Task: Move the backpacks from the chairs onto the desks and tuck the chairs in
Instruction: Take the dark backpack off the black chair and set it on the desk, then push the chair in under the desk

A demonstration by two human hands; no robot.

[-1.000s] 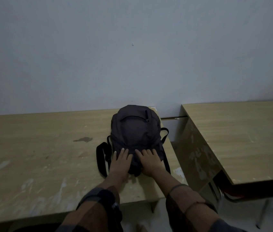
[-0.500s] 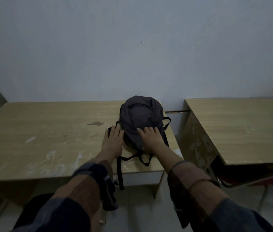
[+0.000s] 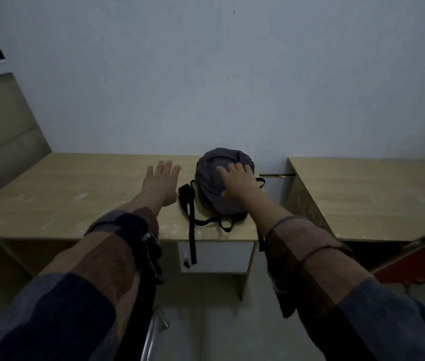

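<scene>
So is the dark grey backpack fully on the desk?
Mostly: dark grey backpack lies on the wooden desk; one black strap hangs over.

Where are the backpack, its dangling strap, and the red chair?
backpack point(image 3: 214, 194): head view, on its grey front panel left of the right hand.
strap point(image 3: 192, 243): head view, on the length hanging over the desk edge.
red chair point(image 3: 412, 264): head view, on its red seat at far right.

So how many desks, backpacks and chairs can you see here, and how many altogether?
Desks: 2, the left desk and the right desk
Backpacks: 1, a dark backpack on the left desk
Chairs: 2 in part, a red chair at right and a chrome chair frame at the bottom edge
Total: 5
</scene>
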